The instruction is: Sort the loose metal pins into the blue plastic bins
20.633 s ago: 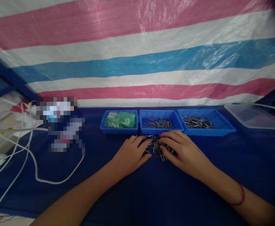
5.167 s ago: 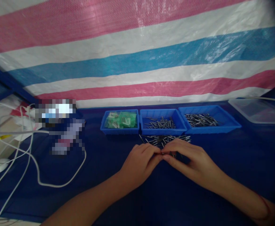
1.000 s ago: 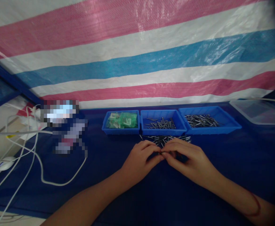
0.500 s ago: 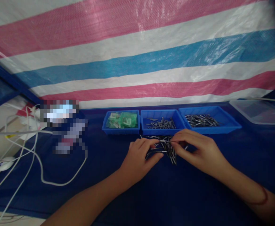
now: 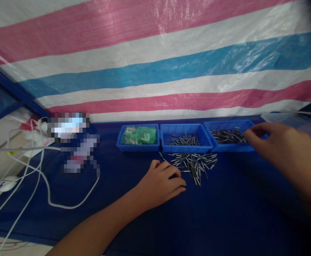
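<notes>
Beside a loose pile of thin metal rods (image 5: pixel 196 165), my left hand (image 5: pixel 162 185) rests low over the table, fingers loosely bent and apart, with nothing visible in them. The rods are dark and silvery and lie in many directions. My right hand (image 5: pixel 285 153) is over the right end of the right blue bin (image 5: pixel 231 124), thumb and forefinger pinched together. One bright rod (image 5: pixel 236 128) lies right by those fingertips, on top of the rods in that bin; whether the fingers grip it is unclear. Part of the bin is hidden behind my right hand.
The middle blue bin (image 5: pixel 186 148) holds similar rods, and the left blue bin (image 5: pixel 138 147) holds green packets (image 5: pixel 146 135). White cables (image 5: pixel 65 207) and a blurred device (image 5: pixel 70 126) lie at left. A clear plastic lid (image 5: pixel 280 120) sits behind my right hand. Striped sheeting hangs behind.
My right hand has moved from the rod pile out to the right bin. My left hand has drawn slightly toward me, off the rod that both hands were at.
</notes>
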### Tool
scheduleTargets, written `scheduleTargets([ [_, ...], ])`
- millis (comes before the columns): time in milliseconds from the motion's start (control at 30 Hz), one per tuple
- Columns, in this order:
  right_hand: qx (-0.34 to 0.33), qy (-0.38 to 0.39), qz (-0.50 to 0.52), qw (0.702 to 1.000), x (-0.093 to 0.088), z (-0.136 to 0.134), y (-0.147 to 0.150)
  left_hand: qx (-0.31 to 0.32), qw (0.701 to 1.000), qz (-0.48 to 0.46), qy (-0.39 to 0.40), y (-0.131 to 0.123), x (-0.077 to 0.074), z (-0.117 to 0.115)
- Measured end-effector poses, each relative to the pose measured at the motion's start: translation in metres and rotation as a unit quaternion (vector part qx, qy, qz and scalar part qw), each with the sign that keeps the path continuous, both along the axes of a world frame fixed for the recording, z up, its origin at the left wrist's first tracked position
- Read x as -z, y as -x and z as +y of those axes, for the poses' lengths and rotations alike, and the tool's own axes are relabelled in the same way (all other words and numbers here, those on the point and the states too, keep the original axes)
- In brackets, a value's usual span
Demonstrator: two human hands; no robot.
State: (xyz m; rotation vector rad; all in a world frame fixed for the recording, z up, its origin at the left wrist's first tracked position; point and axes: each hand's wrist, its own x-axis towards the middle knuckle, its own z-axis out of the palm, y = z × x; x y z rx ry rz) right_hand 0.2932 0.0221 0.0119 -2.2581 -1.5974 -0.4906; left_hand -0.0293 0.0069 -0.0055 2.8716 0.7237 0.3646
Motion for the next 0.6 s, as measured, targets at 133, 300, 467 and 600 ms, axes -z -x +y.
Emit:
scheduleTargets([
  [133,-0.014,0.027,-0.047,0.998,0.011,0.003,-0.007,-0.009,1.0,-0.004,-0.009,0.002,0.0,0.002],
  [300,-0.058,0.017,-0.083,0.995,0.021,0.01,-0.016,-0.005,1.0,0.026,-0.006,0.005,-0.004,0.005],
  [467,-0.15,-0.102,-0.053,0.982,0.017,0.007,0.008,0.009,0.999,0.035,0.001,0.006,-0.001,0.008],
  [600,-0.271,-0.161,0.01,0.949,0.011,-0.008,0.052,0.015,1.0,0.015,-0.017,0.005,0.005,0.009],
])
